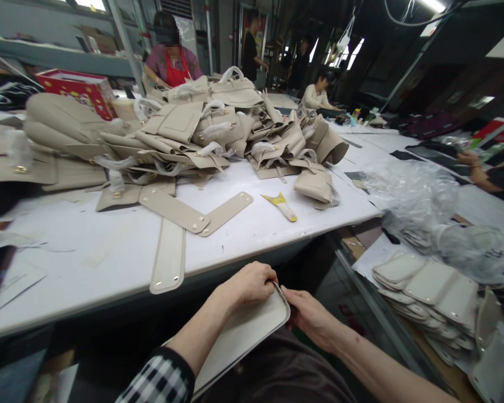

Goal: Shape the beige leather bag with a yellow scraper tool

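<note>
Fingers (272, 273) of your left hand (250, 282) and right hand (313, 318) pinch the flat, off-white, round-cornered panel (252, 329), so press evenly.

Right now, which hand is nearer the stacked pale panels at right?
Right: the right hand pinches the held piece on the side toward the stacked panels; the left hand sits farther from them.

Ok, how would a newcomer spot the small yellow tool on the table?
On the white table, find the big heap of beige bags. In front of it lie three flat strips; look right of them. The small yellow-and-white tool there is forked at its far end, its yellow unlike the beige around it.
</note>
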A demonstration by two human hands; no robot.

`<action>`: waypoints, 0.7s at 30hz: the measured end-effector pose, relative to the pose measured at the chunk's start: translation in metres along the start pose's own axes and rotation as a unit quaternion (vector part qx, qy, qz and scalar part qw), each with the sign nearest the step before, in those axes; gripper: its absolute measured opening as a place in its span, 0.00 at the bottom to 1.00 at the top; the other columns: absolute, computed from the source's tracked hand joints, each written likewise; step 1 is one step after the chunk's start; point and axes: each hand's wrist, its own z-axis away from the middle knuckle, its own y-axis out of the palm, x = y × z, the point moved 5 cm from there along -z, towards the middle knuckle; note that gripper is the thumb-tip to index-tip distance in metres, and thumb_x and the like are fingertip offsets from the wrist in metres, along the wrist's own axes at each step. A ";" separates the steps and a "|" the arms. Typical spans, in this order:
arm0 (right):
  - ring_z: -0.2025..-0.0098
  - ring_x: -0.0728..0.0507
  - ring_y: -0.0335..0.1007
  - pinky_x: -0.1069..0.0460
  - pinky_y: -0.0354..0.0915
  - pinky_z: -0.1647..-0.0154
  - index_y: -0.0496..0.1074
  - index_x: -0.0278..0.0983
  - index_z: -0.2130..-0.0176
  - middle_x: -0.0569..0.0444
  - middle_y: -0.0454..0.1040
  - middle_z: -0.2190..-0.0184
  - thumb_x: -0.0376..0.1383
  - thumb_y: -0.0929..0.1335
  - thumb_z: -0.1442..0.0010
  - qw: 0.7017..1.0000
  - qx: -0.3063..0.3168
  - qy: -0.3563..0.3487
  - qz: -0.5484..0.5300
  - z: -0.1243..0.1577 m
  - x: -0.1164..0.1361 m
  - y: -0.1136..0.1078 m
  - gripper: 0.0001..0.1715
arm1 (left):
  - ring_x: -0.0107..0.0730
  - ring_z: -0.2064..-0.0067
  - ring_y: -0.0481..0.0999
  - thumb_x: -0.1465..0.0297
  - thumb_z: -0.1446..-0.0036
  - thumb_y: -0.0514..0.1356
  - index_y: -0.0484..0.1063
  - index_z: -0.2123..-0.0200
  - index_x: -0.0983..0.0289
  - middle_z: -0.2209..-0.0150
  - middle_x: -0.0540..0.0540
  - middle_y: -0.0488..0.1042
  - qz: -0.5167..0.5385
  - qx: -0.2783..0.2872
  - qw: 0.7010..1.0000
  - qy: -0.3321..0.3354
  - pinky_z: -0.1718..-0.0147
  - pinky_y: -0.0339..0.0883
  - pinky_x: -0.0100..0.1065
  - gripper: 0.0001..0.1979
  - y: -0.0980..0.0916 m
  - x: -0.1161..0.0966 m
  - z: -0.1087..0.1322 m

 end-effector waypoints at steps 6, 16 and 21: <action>0.78 0.51 0.53 0.55 0.53 0.79 0.68 0.33 0.71 0.59 0.59 0.79 0.63 0.67 0.47 0.998 -0.002 0.018 0.056 -0.001 0.002 0.002 0.34 | 0.40 0.59 0.78 0.73 0.48 0.53 0.80 0.63 0.61 0.62 0.56 0.81 0.009 0.011 1.000 -0.010 0.58 0.69 0.34 0.16 -0.004 -0.001 0.001; 0.78 0.51 0.54 0.54 0.55 0.78 0.65 0.35 0.74 0.60 0.58 0.80 0.67 0.63 0.47 0.981 0.013 0.003 0.194 -0.005 0.010 0.004 0.37 | 0.41 0.57 0.78 0.73 0.49 0.53 0.80 0.62 0.60 0.60 0.55 0.81 0.019 0.014 0.999 -0.025 0.55 0.70 0.36 0.17 -0.003 0.001 0.004; 0.76 0.49 0.56 0.53 0.58 0.77 0.67 0.35 0.72 0.58 0.60 0.79 0.68 0.62 0.48 0.963 0.044 0.032 0.266 -0.010 0.014 0.001 0.39 | 0.43 0.56 0.78 0.73 0.50 0.54 0.81 0.61 0.61 0.59 0.57 0.81 0.027 0.013 0.999 -0.026 0.54 0.70 0.37 0.18 -0.007 0.000 0.006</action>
